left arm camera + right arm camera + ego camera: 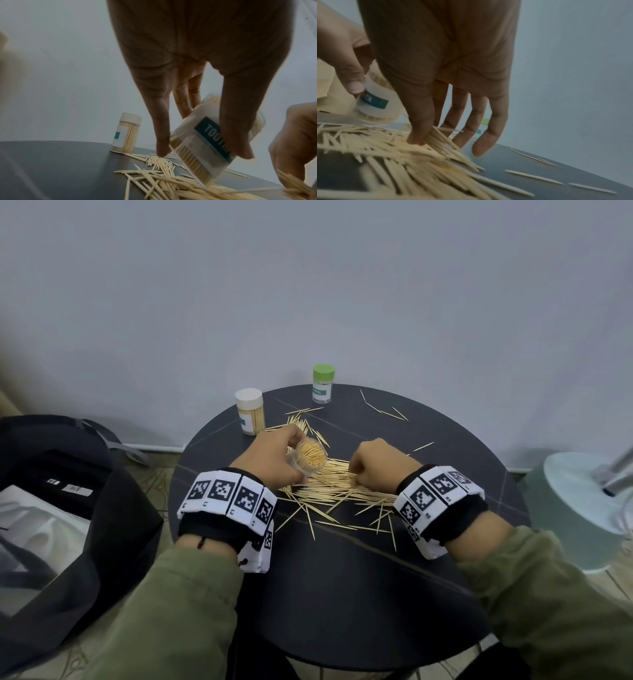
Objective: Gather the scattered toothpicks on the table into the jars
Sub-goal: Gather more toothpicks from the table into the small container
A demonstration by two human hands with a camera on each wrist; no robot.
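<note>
While left hand [274,460] grips tilted open jar [310,457], right hand [380,463] pinching toothpicks [335,484] from pile, dark table [342,594], two capped jars [250,411] behind.

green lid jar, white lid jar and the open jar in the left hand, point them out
green lid jar [322,385], head view, on its clear body
white lid jar [250,414], head view, on its toothpick-filled body
open jar [310,457], head view, on its toothpick-filled mouth
</note>
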